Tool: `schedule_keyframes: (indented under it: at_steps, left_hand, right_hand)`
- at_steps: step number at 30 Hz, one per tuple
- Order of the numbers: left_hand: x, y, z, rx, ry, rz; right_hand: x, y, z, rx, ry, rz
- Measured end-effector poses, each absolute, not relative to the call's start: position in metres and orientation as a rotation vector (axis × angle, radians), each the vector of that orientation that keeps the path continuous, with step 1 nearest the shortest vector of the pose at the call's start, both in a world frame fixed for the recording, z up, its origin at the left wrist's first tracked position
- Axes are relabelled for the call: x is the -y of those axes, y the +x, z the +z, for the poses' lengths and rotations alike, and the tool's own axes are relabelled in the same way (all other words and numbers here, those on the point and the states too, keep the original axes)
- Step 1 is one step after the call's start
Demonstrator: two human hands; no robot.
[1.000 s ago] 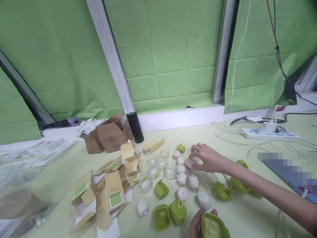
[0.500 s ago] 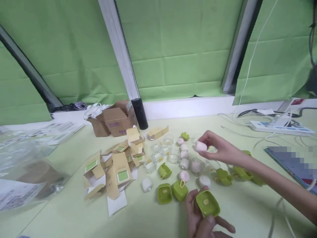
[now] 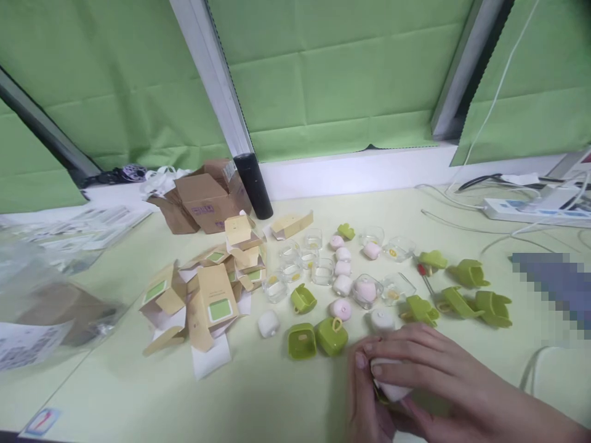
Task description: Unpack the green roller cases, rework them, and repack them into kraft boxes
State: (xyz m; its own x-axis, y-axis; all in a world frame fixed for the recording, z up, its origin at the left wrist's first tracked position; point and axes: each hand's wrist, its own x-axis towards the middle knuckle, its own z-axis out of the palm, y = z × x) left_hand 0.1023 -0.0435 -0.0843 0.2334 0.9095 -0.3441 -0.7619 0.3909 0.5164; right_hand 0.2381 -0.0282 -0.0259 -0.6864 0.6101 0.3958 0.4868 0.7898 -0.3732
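Observation:
Low at the right, my left hand [image 3: 364, 394] is wrapped round a green square cup, mostly hidden now with a sliver of green under the fingers. My right hand [image 3: 434, 369] closes over it from the right, fingers laid across a rounded white block [image 3: 392, 389]. The block is at the cup's opening; how deep it sits is hidden. Just beyond my hands lies another white block [image 3: 381, 320]. To the left stand a green cup [image 3: 302, 341] and a green piece with a yellow loop [image 3: 331, 337]. Several pink blocks [image 3: 343, 268] form a rough column behind.
Clear cases [image 3: 322, 271] with yellow marks stand behind. Green flower-edged caps [image 3: 493, 309] lie to the right. Opened card boxes [image 3: 216, 307] heap at the left, near a plastic bag [image 3: 55, 295]. A black cylinder [image 3: 253, 186], a carton [image 3: 210, 200] and a power strip [image 3: 530, 210] line the back.
My right hand has come back from the rear blocks to my left hand and now presses a white block over the green cup. The view has tilted down slightly.

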Motion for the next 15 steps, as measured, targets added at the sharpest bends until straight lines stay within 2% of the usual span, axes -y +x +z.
schedule_keyframes:
  at_steps: [11,15]
  left_hand:
    - [0.043,0.093,-0.087,-0.769,0.101,0.882]
    - [0.045,0.096,-0.08,-0.783,0.156,0.953]
  right_hand:
    - [0.031,0.241,-0.037,2.496,-0.795,0.101]
    - [0.033,0.238,-0.036,2.426,-0.82,0.116]
